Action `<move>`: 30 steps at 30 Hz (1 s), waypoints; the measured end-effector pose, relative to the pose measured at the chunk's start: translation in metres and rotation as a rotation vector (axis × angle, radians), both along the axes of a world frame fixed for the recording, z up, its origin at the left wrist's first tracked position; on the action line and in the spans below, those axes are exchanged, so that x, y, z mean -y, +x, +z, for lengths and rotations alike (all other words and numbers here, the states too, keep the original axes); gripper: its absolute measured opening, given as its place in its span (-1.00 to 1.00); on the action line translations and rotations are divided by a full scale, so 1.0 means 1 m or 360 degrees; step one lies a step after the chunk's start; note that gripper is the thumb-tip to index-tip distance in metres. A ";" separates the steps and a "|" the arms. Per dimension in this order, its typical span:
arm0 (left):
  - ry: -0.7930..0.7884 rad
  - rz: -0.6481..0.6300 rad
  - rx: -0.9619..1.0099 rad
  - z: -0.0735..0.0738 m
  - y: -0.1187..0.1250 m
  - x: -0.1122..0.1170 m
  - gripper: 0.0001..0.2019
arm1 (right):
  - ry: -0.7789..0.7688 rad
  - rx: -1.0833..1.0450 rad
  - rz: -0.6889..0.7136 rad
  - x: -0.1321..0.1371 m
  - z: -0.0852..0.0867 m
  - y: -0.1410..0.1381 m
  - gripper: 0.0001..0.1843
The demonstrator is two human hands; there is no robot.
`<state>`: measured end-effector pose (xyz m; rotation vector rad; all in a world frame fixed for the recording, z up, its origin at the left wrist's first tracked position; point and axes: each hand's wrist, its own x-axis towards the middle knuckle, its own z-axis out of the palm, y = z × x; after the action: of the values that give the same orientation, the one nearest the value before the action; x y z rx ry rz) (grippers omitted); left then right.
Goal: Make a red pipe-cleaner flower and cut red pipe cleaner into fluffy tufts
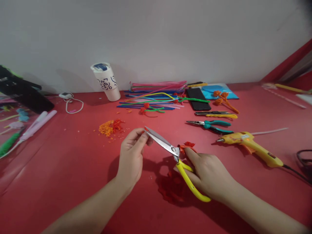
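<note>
My left hand (133,152) is closed in a pinch on a small red piece (146,129), which looks like fuzzy stem; most of it is hidden by the fingers. At that pinch lie the tips of the scissors (162,143), their blades nearly together. My right hand (209,172) grips the scissors by their yellow handles. Beside the right thumb and the pivot shows a red-orange bit (188,146), and I cannot tell whether the hand holds it. Below the scissors rests a dark red fuzzy bunch (172,188), partly in shadow.
Orange trimmings (106,128) and red trimmings (117,125) are heaped beyond my left hand. Pipe cleaners (156,94) lie by the wall near a white tumbler (107,83). At right are a phone (198,98), green-handled pliers (212,124), and a yellow glue gun (255,148).
</note>
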<state>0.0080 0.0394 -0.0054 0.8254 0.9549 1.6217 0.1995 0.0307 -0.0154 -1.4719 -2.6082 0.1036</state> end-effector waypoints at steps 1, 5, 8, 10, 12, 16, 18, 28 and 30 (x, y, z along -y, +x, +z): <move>-0.0008 0.0004 0.0006 0.000 0.000 0.000 -0.95 | 0.0001 0.0004 -0.0001 0.000 -0.001 0.000 -0.62; -0.0015 0.0011 0.0006 -0.001 0.000 0.000 -0.95 | 0.0066 -0.0011 0.0020 -0.001 -0.003 0.001 -0.63; 0.0002 0.0004 -0.0020 0.001 0.001 0.001 -0.94 | 0.0138 -0.0027 0.0025 -0.001 -0.003 0.002 -0.63; 0.0011 -0.0003 -0.0026 0.002 0.001 0.001 -0.92 | 0.0142 -0.0032 0.0020 0.000 -0.004 0.002 -0.64; 0.0009 -0.0005 -0.0019 0.002 0.002 0.001 -0.91 | 0.0133 -0.0029 0.0018 0.001 -0.004 0.002 -0.64; -0.0007 0.0013 -0.0014 0.002 0.002 0.001 -0.92 | 0.0140 -0.0014 0.0010 0.001 -0.005 0.002 -0.64; -0.0001 0.0018 -0.0005 0.003 0.002 0.001 -0.94 | 0.0151 -0.0023 0.0002 0.000 -0.004 0.002 -0.62; 0.0004 0.0019 0.0071 0.004 0.001 0.000 -0.97 | -0.0130 -0.0039 -0.0037 0.000 0.004 -0.001 -0.63; 0.0008 0.0008 0.0069 0.004 0.001 0.000 -0.97 | -0.0142 -0.0035 -0.0045 0.000 0.004 0.000 -0.63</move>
<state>0.0091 0.0395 -0.0014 0.7889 0.9233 1.6407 0.1991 0.0310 -0.0115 -1.5265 -2.5960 0.2343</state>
